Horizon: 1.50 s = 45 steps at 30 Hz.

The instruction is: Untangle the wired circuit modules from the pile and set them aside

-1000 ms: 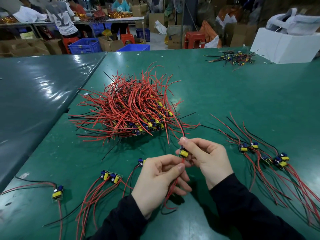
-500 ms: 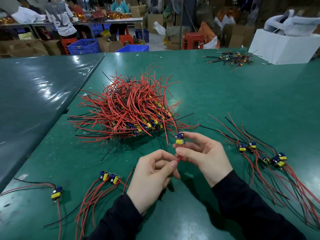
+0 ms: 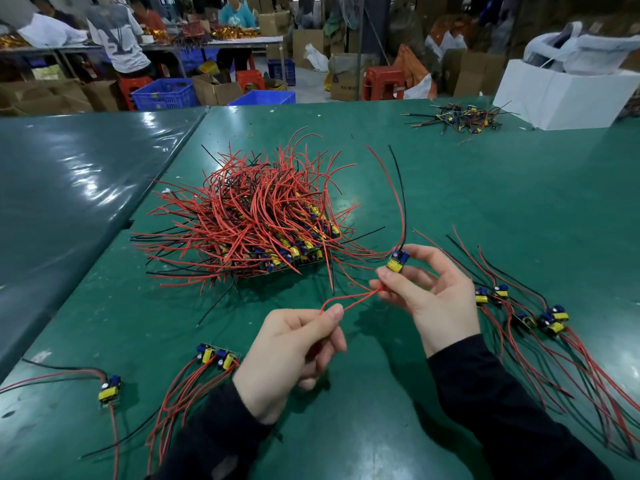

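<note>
a tangled pile [image 3: 256, 220] of red and black wires with yellow-and-blue modules sits on the green tabletop [image 3: 485, 202]. one module [image 3: 397, 261] is held up just right of it — red and black wires arching upward. separated modules lie at right [image 3: 550, 320] and lower left [image 3: 218, 356].

green table [image 3: 485, 209] | cardboard boxes [image 3: 346, 76] | blue crates [image 3: 162, 93] | red stools [image 3: 382, 83]

The pile [image 3: 249, 223] is mostly red wire with some black strands; its modules [image 3: 294, 252] show yellow and blue. The surface [image 3: 485, 209] is glossy green; the box [image 3: 561, 98] looks white.
</note>
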### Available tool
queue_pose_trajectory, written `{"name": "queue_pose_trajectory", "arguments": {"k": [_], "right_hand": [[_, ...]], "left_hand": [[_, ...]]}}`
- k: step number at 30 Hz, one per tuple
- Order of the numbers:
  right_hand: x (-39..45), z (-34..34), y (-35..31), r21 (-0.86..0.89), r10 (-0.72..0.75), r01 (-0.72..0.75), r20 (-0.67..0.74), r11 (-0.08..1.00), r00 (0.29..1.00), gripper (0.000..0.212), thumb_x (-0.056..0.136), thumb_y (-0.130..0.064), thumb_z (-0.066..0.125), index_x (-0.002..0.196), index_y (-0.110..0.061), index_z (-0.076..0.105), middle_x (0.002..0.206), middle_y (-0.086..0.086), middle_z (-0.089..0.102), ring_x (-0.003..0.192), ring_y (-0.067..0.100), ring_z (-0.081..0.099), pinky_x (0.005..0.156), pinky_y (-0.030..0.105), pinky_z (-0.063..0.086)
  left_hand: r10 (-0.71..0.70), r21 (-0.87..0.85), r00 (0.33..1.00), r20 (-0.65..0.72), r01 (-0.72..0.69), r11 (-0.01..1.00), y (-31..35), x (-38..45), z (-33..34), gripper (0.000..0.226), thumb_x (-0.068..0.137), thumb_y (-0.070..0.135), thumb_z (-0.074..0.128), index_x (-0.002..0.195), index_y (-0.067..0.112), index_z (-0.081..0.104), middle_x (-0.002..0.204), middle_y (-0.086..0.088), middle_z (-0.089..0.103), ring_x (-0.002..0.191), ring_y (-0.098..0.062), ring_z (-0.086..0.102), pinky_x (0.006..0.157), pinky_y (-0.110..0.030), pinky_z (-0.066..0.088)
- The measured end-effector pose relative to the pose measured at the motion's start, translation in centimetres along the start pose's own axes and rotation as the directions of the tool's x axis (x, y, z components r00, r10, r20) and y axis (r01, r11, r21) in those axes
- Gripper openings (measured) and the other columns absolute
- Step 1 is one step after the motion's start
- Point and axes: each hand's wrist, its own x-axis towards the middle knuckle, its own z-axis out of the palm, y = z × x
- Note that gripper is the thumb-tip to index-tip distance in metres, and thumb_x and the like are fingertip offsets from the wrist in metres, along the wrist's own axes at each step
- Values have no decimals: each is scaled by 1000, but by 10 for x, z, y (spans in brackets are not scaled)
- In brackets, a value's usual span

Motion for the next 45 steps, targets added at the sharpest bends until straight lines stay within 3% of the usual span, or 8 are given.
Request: {"name": "queue_pose_trajectory", "arguments": {"k": [8,13,19,25,30,35,40,45], "right_hand": [[-1,-1,1,-58,-113,112,-13,992,994,31,74,13,69,85,-16,62,65,2,69,58,23,70,53,22,54],[-5,1,2,-80,-132,131,-1,988,991,35,77,13,67,82,-22,65,67,1,67,58,27,71,53,23,55],[-4,0,0,-69,-129,129,5,989,992,34,77,13,67,84,-20,64,65,-1,65,56,25,70,52,23,55],[-1,-2,-4,-19,-149,149,-26,989,988,32,76,14,66,86,-16,62,68,2,66,54,24,69,51,22,54],[-3,0,2,-53,-119,120,24,991,993,33,76,15,67,85,-17,63,65,0,67,53,24,68,50,23,54],[-6,1,4,-135,-56,69,95,988,994,34,76,14,67,84,-18,64,69,8,62,54,26,69,49,24,54],[-12,4,9,-183,49,-20,156,983,986,32,77,13,67,88,-16,62,81,22,57,56,30,70,49,26,54],[-14,7,13,-189,101,-68,174,980,979,30,78,14,65,89,-14,58,71,11,61,54,27,68,50,27,55]], "left_hand": [[-164,-422,843,512,413,807,15,-2,-20,43,92,24,48,52,9,45,41,0,28,31,-12,19,36,-14,18],[-98,-29,995,-19,98,995,5,2,-15,53,93,27,48,43,10,53,36,-5,39,28,-14,32,34,-13,20],[242,236,927,-288,-176,956,-3,6,-9,30,93,15,55,68,7,70,52,-4,56,38,-14,48,32,-17,31],[-108,53,986,-126,115,992,4,3,-13,47,85,12,55,39,10,52,32,-3,32,23,-15,34,34,-9,16],[-243,283,962,129,199,938,6,-3,-12,46,88,7,53,43,8,58,31,-4,40,25,-13,39,30,-12,21],[-83,319,996,-43,93,943,14,-1,-19,21,87,-9,55,81,4,70,82,-15,71,69,-16,65,54,-25,55],[301,503,906,-298,-120,856,13,-1,-26,26,85,1,53,78,17,73,78,-2,75,80,-21,71,68,-32,58],[515,808,854,75,-354,470,7,-9,-2,32,66,40,73,90,20,76,82,10,74,73,-2,68,68,-17,50]]}}
